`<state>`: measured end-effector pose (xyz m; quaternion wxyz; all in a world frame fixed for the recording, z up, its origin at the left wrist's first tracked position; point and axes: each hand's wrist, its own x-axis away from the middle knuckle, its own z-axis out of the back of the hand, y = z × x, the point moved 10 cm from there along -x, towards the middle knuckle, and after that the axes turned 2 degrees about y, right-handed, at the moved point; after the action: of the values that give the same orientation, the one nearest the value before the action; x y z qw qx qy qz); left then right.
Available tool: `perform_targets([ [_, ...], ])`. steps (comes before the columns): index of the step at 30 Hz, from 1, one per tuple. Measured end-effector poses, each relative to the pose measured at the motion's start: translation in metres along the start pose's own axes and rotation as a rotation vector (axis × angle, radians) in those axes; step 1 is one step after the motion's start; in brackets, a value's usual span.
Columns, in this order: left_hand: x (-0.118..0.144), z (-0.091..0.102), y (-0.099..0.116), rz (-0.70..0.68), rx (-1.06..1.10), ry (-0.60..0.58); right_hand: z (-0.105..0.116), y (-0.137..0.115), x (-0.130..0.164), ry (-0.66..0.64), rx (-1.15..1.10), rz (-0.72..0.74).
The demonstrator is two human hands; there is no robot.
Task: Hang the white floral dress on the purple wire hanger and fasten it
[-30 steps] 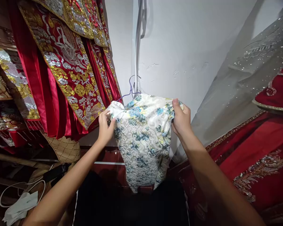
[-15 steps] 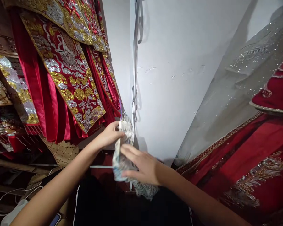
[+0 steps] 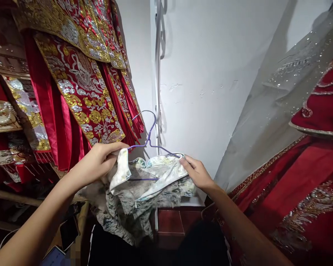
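Note:
A pale garment (image 3: 155, 192) with a grey-blue pattern and a white, light-blue-edged collar hangs spread between my hands. Its exact kind is not clear. Inside its neckline is a purple wire hanger (image 3: 149, 140), hook upward, with its lower bar showing through the opening. My left hand (image 3: 107, 157) is closed on the left end of the collar, next to the hanger's arm; some fingers are hidden. On the other side, my right hand (image 3: 197, 171) pinches the cloth near the hanger's right end, thumb on top.
Red embroidered costumes (image 3: 83, 74) hang at the left. To the right are a red beaded gown (image 3: 316, 170) and a sheer sparkly veil (image 3: 280, 99). A white wall (image 3: 199, 66) with a metal rail (image 3: 157, 66) is ahead. Phone-like devices (image 3: 55, 256) lie at lower left.
The bunched garment has been opened out, and the purple hanger now shows in its neck. My hands have moved apart, left hand leftward and right hand up and rightward.

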<state>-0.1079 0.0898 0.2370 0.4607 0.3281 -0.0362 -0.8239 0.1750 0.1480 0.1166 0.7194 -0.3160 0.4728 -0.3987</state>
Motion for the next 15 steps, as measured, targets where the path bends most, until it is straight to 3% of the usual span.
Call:
perform_targets([
  [3, -0.019, 0.0, 0.003, -0.041, 0.024, 0.13, 0.018, -0.003, 0.005, 0.109, -0.114, -0.092],
  [8, -0.043, -0.001, 0.007, -0.16, 0.032, 0.32, 0.088, -0.003, -0.008, 0.391, -0.295, -0.166],
  [11, -0.055, -0.014, -0.021, -0.081, 0.036, 0.393, 0.112, 0.009, -0.034, 0.423, -0.414, -0.205],
  [15, -0.061, -0.063, -0.082, 0.093, 0.211, 0.394, 0.112, 0.028, -0.067, 0.369, -0.518, -0.305],
])
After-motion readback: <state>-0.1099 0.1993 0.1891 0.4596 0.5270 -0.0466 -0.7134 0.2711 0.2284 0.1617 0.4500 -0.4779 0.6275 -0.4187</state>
